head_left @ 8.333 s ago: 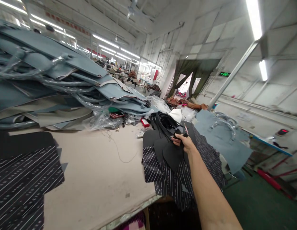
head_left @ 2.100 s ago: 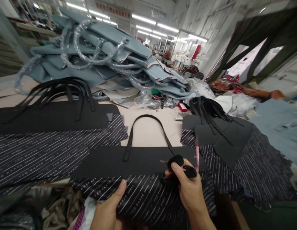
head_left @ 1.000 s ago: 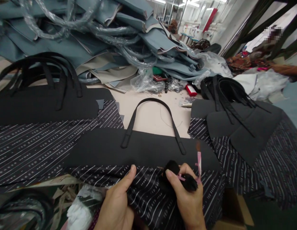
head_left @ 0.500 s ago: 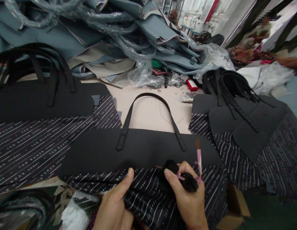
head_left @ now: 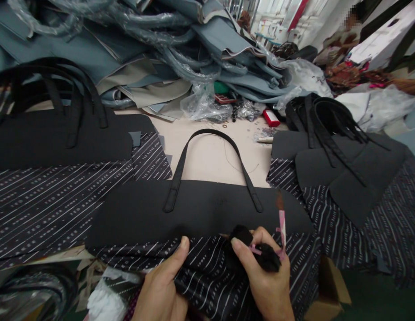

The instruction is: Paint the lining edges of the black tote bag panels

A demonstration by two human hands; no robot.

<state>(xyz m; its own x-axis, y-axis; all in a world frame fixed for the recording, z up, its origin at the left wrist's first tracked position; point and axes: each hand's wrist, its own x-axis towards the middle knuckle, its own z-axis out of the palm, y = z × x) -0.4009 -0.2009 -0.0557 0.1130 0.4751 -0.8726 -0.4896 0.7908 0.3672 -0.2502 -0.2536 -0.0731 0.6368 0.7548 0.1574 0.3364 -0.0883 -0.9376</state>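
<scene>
A black bag panel (head_left: pixel 200 218) with one looped handle (head_left: pixel 212 132) lies before me, its striped, lettered lining (head_left: pixel 207 263) hanging over the table's near edge. My left hand (head_left: pixel 163 285) grips the lining, thumb on top near the panel's lower edge and fingers curled underneath. Against that lower edge, right of the middle, my right hand (head_left: pixel 269 276) pinches a black cloth wad (head_left: pixel 242 236). A slim brush (head_left: pixel 281 223) with a pinkish handle is also in that hand, brown bristles pointing up. My palm and the cloth hide part of its handle.
Similar black panels with handles lie at left (head_left: pixel 60 138) and right (head_left: pixel 347 178). Behind is a heap of blue-grey pieces (head_left: pixel 137 40) with plastic-wrapped handles. A red-and-white container (head_left: pixel 271 118) stands on the pale table (head_left: pixel 207 160). Below right is an open cardboard box (head_left: pixel 334 281). A person (head_left: pixel 341 40) is in the background.
The whole view has shifted slightly, so the bag panel and both hands appear a little farther right. Both hands keep their holds. The background person appears farther left.
</scene>
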